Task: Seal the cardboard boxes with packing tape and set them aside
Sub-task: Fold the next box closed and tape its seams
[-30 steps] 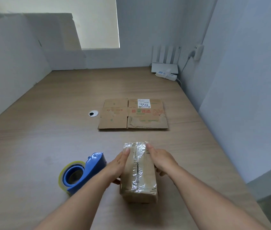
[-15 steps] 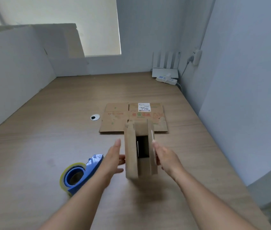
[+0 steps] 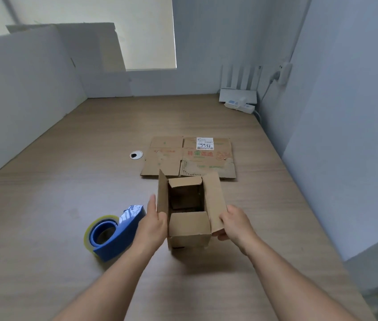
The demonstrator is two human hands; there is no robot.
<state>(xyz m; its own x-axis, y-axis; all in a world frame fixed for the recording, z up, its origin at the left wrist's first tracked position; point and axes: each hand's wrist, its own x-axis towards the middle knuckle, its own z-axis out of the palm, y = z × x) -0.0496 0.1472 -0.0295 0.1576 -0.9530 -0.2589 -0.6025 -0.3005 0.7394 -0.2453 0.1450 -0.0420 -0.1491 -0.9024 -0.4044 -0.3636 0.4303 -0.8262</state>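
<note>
The cardboard box (image 3: 189,228) stands open-topped on the desk (image 3: 67,181), flaps up for folding: the left hand (image 3: 153,225) braces its side with straight fingers, the right hand (image 3: 235,223) pinches the right flap. The tape dispenser (image 3: 114,232) lies just beside, handy for sealing.

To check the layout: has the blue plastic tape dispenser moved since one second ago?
No. The blue plastic tape dispenser keeps its place, nearer than the round desk hole and slightly left of it.
</note>
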